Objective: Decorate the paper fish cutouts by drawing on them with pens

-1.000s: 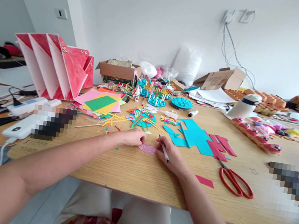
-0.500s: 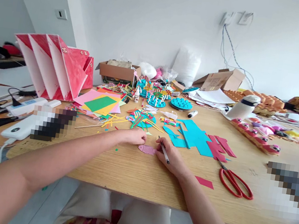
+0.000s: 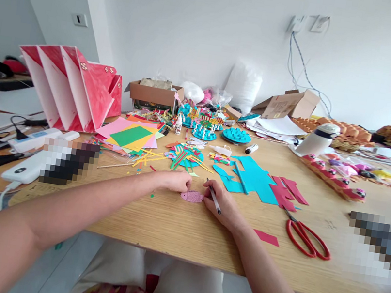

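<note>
**Small pink fish, two busy hands**

The left hand (image 3: pixel 176 181) rests on the desk (image 3: pixel 176 227) near its front edge, fingers curled and pressed down on the head end of a little pink paper fish (image 3: pixel 192 196). The right hand (image 3: pixel 223 204) sits just beside the tail end of the fish. Its fingers pinch a thin pen (image 3: pixel 214 197), and the tip points down toward the fish. I cannot tell for sure if the tip touches the paper, because the hand hides it.

The fish lies flat between the two hands, a little back from the front edge. Behind it are a blue paper shape (image 3: pixel 249 176) and some dark red paper bits (image 3: pixel 286 192). The red scissors (image 3: pixel 305 234) lie toward the right side of the desk, well apart from the hands.

What could go wrong? The fish is small and light. If the left fingers lift or slide, the paper may turn under the pen and the line may go crooked. A hard push with the pen could tear or crease it. The arm could also brush loose scraps about.

Since a second ago, the hands have hardly moved. The fish now shows a bit more of its body, and the pen stays in the same grip.
</note>
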A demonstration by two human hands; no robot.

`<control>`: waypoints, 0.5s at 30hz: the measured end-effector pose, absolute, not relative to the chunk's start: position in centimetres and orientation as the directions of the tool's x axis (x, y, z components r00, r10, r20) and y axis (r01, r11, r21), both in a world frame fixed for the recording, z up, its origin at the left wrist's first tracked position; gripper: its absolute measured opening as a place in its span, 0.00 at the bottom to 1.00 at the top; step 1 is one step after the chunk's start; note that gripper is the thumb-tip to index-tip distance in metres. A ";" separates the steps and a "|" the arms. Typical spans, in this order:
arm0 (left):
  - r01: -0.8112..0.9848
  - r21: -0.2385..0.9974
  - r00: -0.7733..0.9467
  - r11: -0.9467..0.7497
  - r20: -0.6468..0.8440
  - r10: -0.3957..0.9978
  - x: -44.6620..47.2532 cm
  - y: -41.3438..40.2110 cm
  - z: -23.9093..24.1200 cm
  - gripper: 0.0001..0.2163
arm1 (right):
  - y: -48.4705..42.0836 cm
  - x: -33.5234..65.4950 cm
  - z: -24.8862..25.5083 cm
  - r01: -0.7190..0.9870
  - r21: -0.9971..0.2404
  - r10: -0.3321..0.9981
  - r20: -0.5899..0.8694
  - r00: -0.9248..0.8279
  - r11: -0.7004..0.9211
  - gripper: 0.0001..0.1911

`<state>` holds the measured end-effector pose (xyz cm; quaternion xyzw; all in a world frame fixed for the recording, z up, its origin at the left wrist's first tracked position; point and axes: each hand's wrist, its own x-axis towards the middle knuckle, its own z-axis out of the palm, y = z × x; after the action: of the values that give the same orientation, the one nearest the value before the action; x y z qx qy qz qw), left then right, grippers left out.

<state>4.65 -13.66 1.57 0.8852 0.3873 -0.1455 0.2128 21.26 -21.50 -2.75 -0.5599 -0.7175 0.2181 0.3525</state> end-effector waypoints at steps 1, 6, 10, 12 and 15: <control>0.747 0.269 0.659 -0.608 -0.420 0.624 4.6 -13.7 1.6 0.13 | -21.5 21.3 -2.7 0.635 -0.722 0.958 0.260 -0.120 0.276 0.13; 0.734 0.332 0.679 -0.593 -0.357 0.641 4.4 -13.3 1.7 0.13 | -21.3 21.5 -2.8 0.532 -0.811 0.965 0.259 -0.049 0.244 0.13; 0.694 0.416 0.707 -0.588 -0.238 0.666 4.0 -13.0 1.9 0.10 | -21.2 21.6 -2.9 0.400 -0.892 0.970 0.241 0.032 0.208 0.12; 0.664 0.463 0.714 -0.587 -0.160 0.682 3.8 -13.0 2.1 0.05 | -21.4 21.5 -2.8 0.323 -0.929 0.975 0.213 0.066 0.181 0.12; 0.613 0.534 0.711 -0.582 -0.051 0.702 3.5 -13.2 2.2 0.03 | -21.9 21.2 -2.3 0.220 -0.966 0.981 0.164 0.106 0.138 0.13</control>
<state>3.54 -13.19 2.23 0.8856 0.3712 0.0832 0.2666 21.20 -21.94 -2.28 -0.5407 -0.5551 0.3724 0.5106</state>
